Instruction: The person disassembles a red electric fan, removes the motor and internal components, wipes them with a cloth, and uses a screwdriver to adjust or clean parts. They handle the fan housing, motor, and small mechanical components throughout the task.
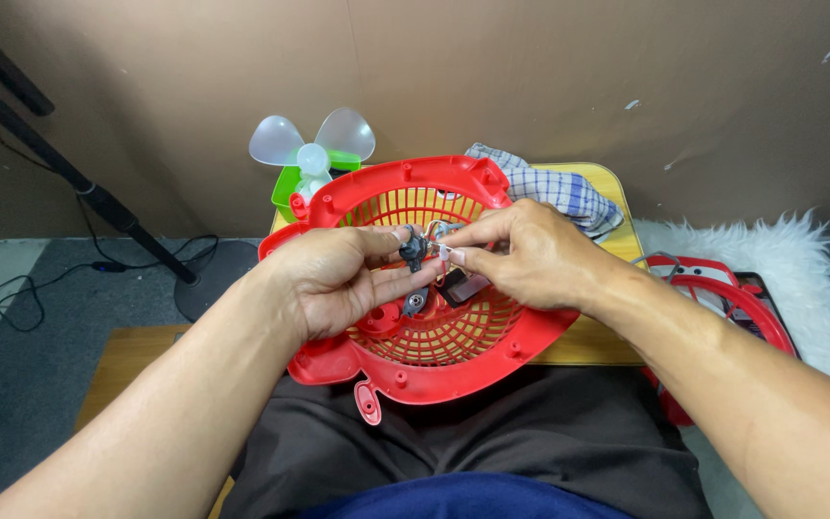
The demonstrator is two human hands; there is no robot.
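I am looking down at both hands meeting over the round red plastic fan grille shell [434,370], which is sitting on my lap against the near edge of the small yellow wooden table [617,187]. My left hand [333,279] is pinching a small dark round switch part [414,250] between thumb and fingertips. My right hand [530,255] is closing its fingertips on the thin wires [442,248] joined to that part, just at its three o'clock. A small dark block component [461,286] is hanging below, inside the grille. At eleven o'clock a translucent white fan blade [311,144] is standing in a green tray [288,187]; at one o'clock a checked blue-and-white cloth [554,187] is lying on the table; at three o'clock another red grille [722,288] is resting on white fur [809,269]
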